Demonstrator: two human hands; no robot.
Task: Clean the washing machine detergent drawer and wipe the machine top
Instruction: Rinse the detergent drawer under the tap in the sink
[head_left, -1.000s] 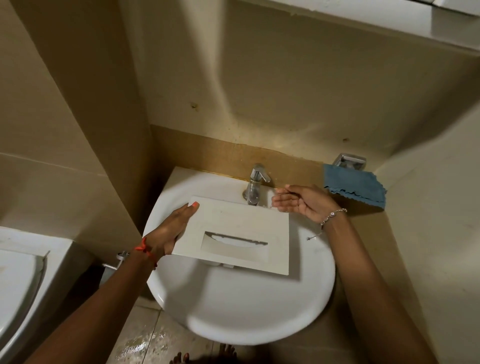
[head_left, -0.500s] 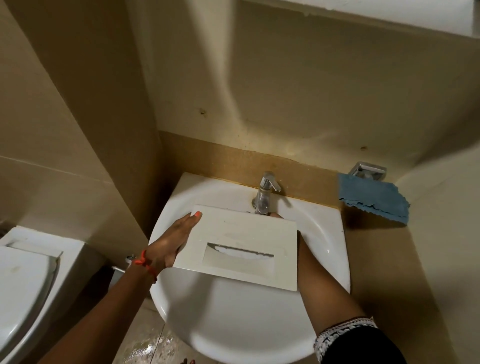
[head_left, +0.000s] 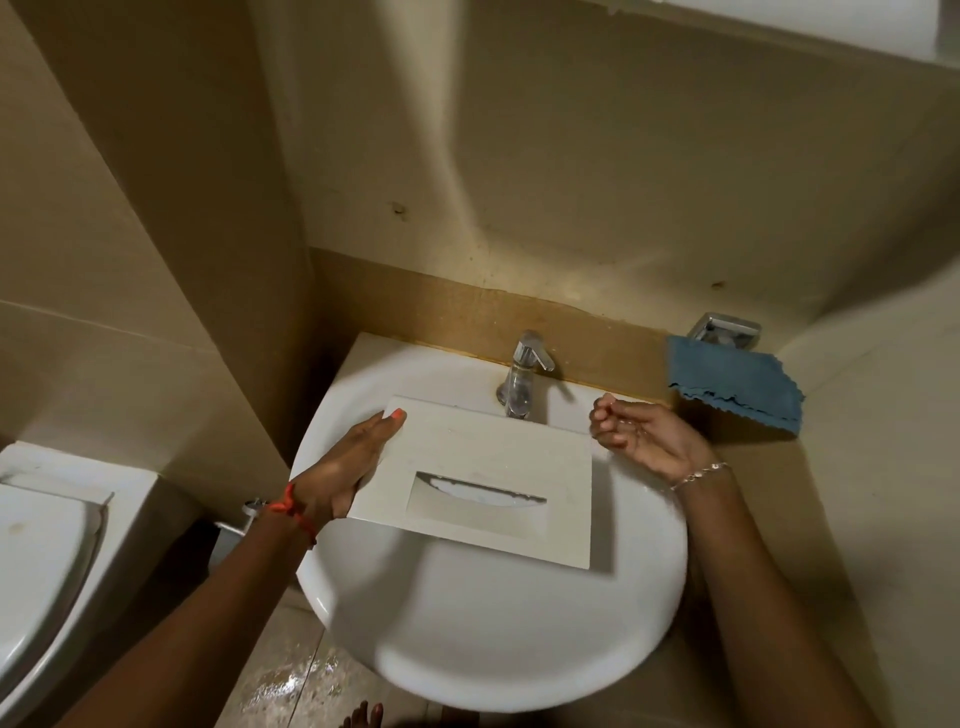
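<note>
Left hand (head_left: 343, 475) grasps the left edge of the white detergent drawer (head_left: 483, 475), thumb lying flat on its top face, orange nail near the far-left corner. A red thread band sits on that wrist. Right hand (head_left: 641, 434) holds nothing: palm up, fingers loosely curled, apart from the drawer's right edge, a thin bracelet at the wrist.

Far left: a white toilet (head_left: 36, 551), lid down, partly cut off by the frame edge. Between it and the sink, some metal pipe fittings (head_left: 244, 517) show low against the wall, half hidden behind the left forearm.

Centre: a round white sink (head_left: 519, 634) set against a tan tiled wall. The drawer is held flat over the bowl, tilted slightly, its recessed handle slot facing up; it covers the drain area, so the basin floor beneath is hidden. Just behind the drawer's far edge stands a chrome tap (head_left: 522, 376); its base is partly screened by the drawer.

Right: a blue cloth (head_left: 732, 382) hangs from a chrome wall holder (head_left: 724, 330), near the right hand but not touching it.

Below the sink: wet floor tiles (head_left: 291, 686), with toes visible at the bottom edge.
</note>
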